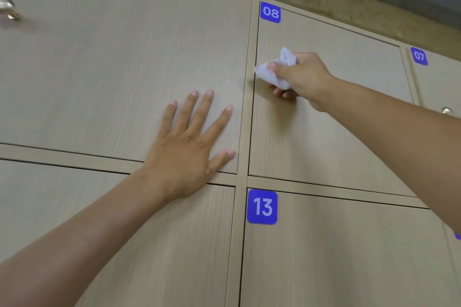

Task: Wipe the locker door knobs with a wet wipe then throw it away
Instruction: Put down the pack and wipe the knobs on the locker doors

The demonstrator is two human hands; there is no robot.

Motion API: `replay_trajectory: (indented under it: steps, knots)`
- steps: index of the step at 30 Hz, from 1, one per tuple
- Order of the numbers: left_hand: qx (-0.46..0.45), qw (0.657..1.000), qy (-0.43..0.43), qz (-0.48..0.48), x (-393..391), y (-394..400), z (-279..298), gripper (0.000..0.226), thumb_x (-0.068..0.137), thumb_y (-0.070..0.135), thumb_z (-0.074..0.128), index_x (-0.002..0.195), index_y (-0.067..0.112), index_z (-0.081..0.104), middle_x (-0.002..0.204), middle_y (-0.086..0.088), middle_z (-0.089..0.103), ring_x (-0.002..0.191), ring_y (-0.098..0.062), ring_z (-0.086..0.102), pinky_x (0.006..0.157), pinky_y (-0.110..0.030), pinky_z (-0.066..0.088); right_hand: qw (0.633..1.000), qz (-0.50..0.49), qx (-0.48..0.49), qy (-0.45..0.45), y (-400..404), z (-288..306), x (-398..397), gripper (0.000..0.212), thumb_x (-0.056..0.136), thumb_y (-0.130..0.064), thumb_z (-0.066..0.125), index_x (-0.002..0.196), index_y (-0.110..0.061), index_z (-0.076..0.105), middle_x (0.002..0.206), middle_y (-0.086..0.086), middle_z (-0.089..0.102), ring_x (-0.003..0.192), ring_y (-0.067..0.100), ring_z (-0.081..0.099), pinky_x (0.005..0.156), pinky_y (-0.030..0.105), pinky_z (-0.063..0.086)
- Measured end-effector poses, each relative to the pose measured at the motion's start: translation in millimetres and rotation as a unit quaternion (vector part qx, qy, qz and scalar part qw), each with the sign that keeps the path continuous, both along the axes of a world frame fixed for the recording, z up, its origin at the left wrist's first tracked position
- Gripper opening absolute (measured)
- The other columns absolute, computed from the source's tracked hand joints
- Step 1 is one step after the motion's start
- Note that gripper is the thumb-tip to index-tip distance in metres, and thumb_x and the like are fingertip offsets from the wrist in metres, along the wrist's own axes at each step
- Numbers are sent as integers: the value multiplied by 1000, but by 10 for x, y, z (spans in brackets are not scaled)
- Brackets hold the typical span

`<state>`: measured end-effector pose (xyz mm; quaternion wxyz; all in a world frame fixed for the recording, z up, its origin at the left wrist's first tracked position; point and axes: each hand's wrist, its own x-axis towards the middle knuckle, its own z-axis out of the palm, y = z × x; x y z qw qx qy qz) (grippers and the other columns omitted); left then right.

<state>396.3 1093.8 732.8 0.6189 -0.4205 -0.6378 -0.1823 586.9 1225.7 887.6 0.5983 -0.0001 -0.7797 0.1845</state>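
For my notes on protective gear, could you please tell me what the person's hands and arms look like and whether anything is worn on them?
Both arms are bare as far as the frame shows: no sleeves are visible. The left hand has no glove, ring, watch or wristband, and its fingernails are short and unpainted. The right hand is also ungloved, with nothing on its wrist.

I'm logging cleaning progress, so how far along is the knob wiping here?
Nothing shows as finished; no knob looks visibly wiped. In hand: the right hand grips the crumpled wet wipe at the left edge of door 08, whose knob is hidden behind it, while the left hand presses flat on the neighbouring door. Left: the far-left knob, the one by door 07, and binning the wipe.
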Motion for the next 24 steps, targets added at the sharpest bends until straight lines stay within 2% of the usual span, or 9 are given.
replay_trajectory:
  steps: [4,7,10,12,15,17,18,22,24]
  knots:
    - [3,1000,0,-2,1,0,-2,78,95,71,9,163,36,-3,173,-7,-9,159,-31,-9,127,-53,-1,998,8,-56,19,-14,56,-41,19,98,-23,63,96,-5,69,72,9,70,57,15,63,52,20,53]
    - [4,1000,0,0,2,2,-2,78,95,72,8,163,36,-3,173,-7,-9,159,-31,-9,127,-54,0,998,7,-57,3,16,59,-15,19,100,-21,60,100,-3,69,78,9,72,61,14,67,56,17,56]
    - [4,1000,0,3,2,9,-3,79,94,72,7,163,36,-2,173,-7,-7,159,-31,-7,127,-54,1,999,4,-36,-23,61,40,39,26,101,-20,58,112,3,66,92,12,73,77,18,69,75,23,58]
    - [3,1000,-1,4,2,8,-1,79,94,72,6,164,36,-1,173,-7,-7,159,-31,-6,127,-54,1,999,-9,-21,-40,41,29,67,26,100,-18,58,112,5,63,90,12,70,82,19,65,88,30,55]
    - [2,1000,-6,5,9,3,0,79,93,72,3,163,37,-7,172,-6,-12,158,-30,-11,127,-53,-2,998,-14,-17,-61,-15,8,81,6,94,-18,64,96,-12,63,106,8,72,94,19,67,100,35,51]
    - [1,1000,-8,3,17,0,-2,79,92,72,2,162,38,-9,172,-5,-15,158,-29,-13,127,-53,-3,999,-14,-18,-50,-32,2,64,19,83,-25,72,72,-22,57,125,9,69,114,23,66,105,39,49]
    - [1,1000,-9,2,20,-2,-2,79,92,72,3,162,38,-8,172,-5,-15,158,-29,-13,127,-53,-3,999,-17,-19,-44,-36,0,52,26,79,-30,74,68,-24,51,124,9,69,118,23,64,105,40,48]
    - [-2,1000,-9,9,25,-5,-1,79,92,73,2,162,38,-10,172,-5,-15,158,-29,-14,127,-52,-4,998,-20,-56,-14,-70,20,-16,30,84,-38,72,96,-11,65,91,6,68,88,19,67,96,41,54]
    - [-2,1000,-9,9,22,-6,4,79,92,73,3,162,37,-9,172,-5,-14,158,-29,-13,127,-52,-3,997,-11,-81,10,-83,50,-55,33,92,-37,68,97,-4,65,76,9,68,73,20,66,85,37,58]
